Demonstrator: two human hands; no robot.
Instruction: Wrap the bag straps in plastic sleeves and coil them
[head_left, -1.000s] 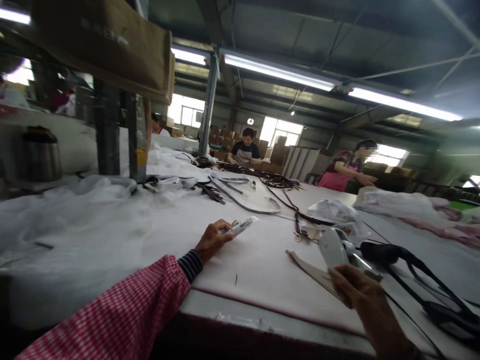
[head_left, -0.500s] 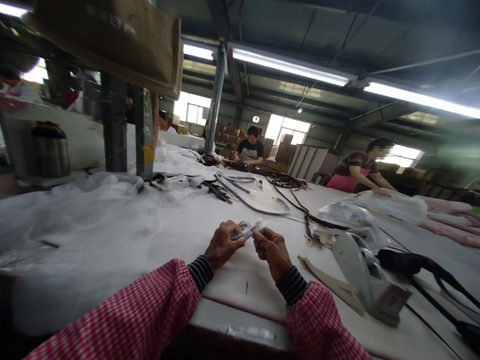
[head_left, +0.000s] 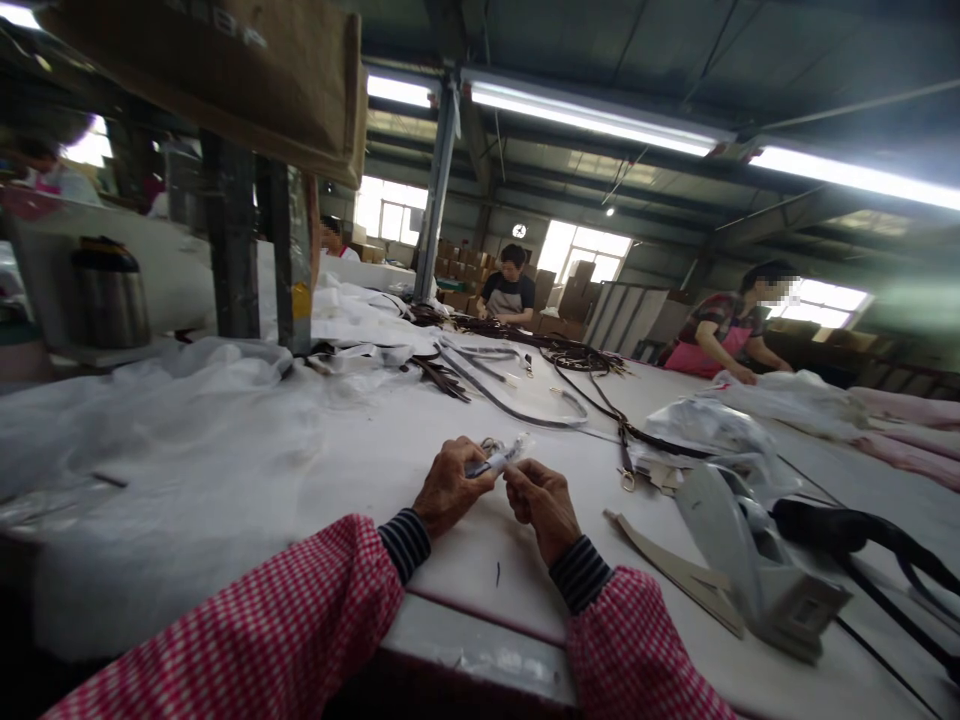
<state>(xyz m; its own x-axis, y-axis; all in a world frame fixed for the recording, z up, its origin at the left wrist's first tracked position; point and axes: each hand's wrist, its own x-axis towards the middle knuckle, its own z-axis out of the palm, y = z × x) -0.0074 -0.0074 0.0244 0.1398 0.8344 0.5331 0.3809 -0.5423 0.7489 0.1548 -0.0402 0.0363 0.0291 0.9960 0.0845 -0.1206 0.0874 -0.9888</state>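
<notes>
Just above the white table (head_left: 360,480), my left hand (head_left: 448,488) is closed around a small bundle in whitish, partly clear wrapping (head_left: 498,461). Something with a metallic look shows at the bundle's upper side, too small to name. My right hand (head_left: 546,503) has its thumb and forefinger pinched at the bundle's right end; what exactly lies between these fingertips is hidden. A short dark thread-like scrap (head_left: 498,573) lies on the tabletop below my hands. Beyond them a grey strap (head_left: 525,408) curves across the table.
At right stand a grey tape dispenser (head_left: 795,610), beige strips (head_left: 675,570) and a black strap (head_left: 847,525). Dark straps (head_left: 581,355) pile up farther back. White plastic sheeting (head_left: 172,480) covers the left. Co-workers (head_left: 510,285) stand across the table; another handles clear plastic at right.
The view has shifted slightly. Both hands stay together at the wrapped bundle with little change. The co-worker at right has drawn their arms back a little over the plastic.
</notes>
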